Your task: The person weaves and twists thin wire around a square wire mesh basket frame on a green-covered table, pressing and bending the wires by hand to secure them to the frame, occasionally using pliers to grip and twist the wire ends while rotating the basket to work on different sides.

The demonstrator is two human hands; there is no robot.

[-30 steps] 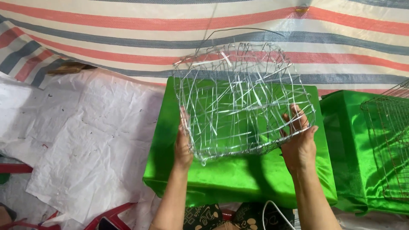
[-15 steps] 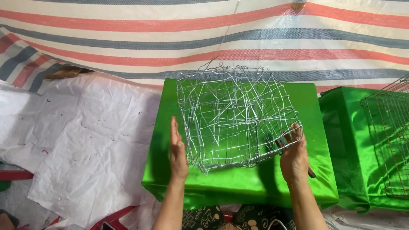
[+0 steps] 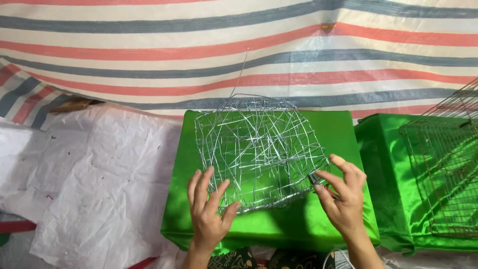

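A tangled silver wire basket [image 3: 259,149] lies on a box wrapped in shiny green cloth [image 3: 279,226]. My left hand [image 3: 209,214] rests on the basket's near left edge, fingers spread flat over the wires. My right hand [image 3: 343,197] is at the basket's near right corner. Its thumb and fingers pinch the wire rim there, beside a small dark piece. One loose wire end sticks up from the basket's far side.
A second green-covered box [image 3: 383,199] stands at the right with a rusty wire-mesh cage [image 3: 443,169] on it. Crumpled white sheeting [image 3: 94,179] covers the ground to the left. A striped red, grey and white tarpaulin [image 3: 239,50] hangs behind.
The basket, held tilted up in both hands a second ago, has come down flat onto the green box. My left hand has slid onto its near edge.
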